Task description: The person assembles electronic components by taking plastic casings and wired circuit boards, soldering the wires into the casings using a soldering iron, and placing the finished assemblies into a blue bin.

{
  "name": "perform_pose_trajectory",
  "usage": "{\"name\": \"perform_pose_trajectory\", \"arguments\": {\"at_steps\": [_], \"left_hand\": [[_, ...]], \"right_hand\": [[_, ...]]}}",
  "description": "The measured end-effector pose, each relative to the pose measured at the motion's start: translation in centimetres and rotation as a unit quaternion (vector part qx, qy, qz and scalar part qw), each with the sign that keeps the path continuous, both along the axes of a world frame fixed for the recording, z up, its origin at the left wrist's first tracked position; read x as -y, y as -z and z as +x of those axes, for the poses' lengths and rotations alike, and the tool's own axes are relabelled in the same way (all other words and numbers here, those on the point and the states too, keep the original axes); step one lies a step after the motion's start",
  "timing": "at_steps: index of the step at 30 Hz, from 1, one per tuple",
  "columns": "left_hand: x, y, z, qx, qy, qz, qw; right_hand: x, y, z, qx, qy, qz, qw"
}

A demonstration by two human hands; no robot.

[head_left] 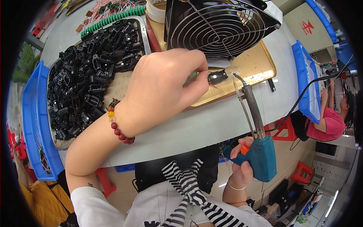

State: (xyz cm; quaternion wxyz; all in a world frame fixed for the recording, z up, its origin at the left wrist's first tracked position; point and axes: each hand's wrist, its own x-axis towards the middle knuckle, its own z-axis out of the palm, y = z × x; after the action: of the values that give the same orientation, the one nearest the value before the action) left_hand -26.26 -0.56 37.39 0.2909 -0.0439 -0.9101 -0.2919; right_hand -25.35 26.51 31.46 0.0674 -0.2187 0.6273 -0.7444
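My left hand (pixel 166 81), with a beaded bracelet at its wrist, pinches a small black plastic housing (pixel 218 77) over the gold-coloured tray (pixel 261 70). A bit of green shows between the fingers; the palm side is hidden. Held low at the right, my right hand (pixel 242 170) grips a teal soldering gun (pixel 264 157) by its handle, fingers at the orange trigger. The gun's bent tip (pixel 237 76) points up and left, close to the housing's right end. Whether tip and housing touch I cannot tell.
A metal tray (pixel 145 41) heaped with black plastic housings (pixel 87 79) stands at the left. Behind the work is a fan with a wire guard (pixel 219 34). Blue bins (pixel 32 113) flank the table. A black cable (pixel 302 90) runs at the right, near a person in pink (pixel 328 126).
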Motion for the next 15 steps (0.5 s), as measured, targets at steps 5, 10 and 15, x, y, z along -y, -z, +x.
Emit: {"name": "perform_pose_trajectory", "arguments": {"at_steps": [5,10,15], "left_hand": [[0.0,-0.3,0.0,0.011,0.002,-0.006,1.0],[0.4,-1.5,0.4,0.012,0.078,-0.108,0.991],[1.0,-1.2,0.6,0.007,0.033,-0.213,0.976]], "right_hand": [[-0.2,0.2,0.0,-0.004,-0.006,0.001,1.0],[-0.2,0.2,0.1,0.009,-0.004,-0.014,1.0],[-0.3,0.2,0.1,0.01,-0.007,-0.013,1.0]]}}
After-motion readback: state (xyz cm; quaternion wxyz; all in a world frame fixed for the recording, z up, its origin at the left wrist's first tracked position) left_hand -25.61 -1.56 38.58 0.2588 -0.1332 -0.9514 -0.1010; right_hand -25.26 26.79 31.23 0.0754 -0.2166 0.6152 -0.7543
